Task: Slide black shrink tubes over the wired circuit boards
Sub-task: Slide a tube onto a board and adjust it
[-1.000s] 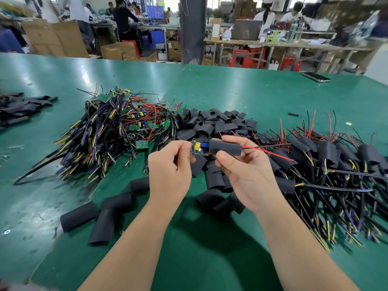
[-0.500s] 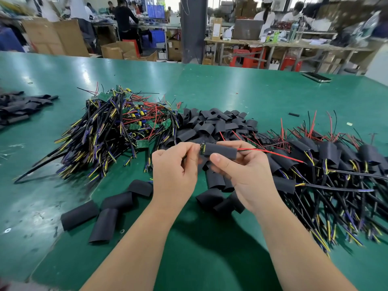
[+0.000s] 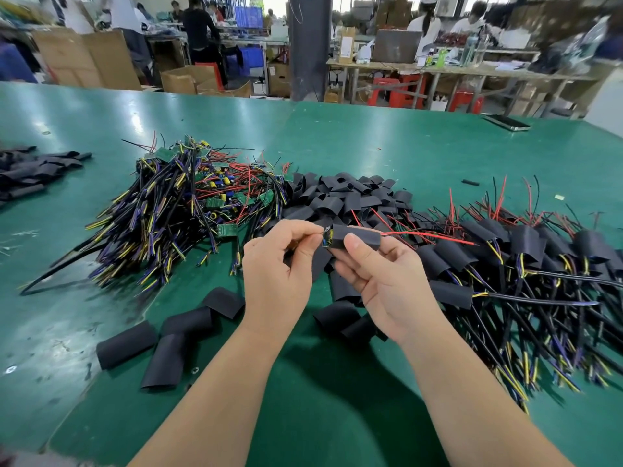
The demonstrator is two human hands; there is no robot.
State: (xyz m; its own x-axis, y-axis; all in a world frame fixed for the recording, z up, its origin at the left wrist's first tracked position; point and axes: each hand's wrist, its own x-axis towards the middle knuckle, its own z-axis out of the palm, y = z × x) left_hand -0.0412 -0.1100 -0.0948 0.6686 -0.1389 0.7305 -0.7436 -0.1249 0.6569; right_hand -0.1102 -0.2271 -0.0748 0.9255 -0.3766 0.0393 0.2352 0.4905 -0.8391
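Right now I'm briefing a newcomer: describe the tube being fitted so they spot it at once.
On the green table, look between the bare wire pile at left and the sleeved pile at right. The tube is pinched in the right hand, the only one off the table, a circuit board peeping out.

A workshop with a green worktable (image 3: 387, 146), a dark pillar (image 3: 305, 48), cardboard boxes (image 3: 86, 59), red stools (image 3: 387, 92) and people (image 3: 200, 25) at workbenches (image 3: 472, 71).

Green table (image 3: 387, 143) under heaped wired boards (image 3: 175, 210), loose black tubes (image 3: 340, 197), sleeved boards (image 3: 526, 251), phone (image 3: 505, 123).
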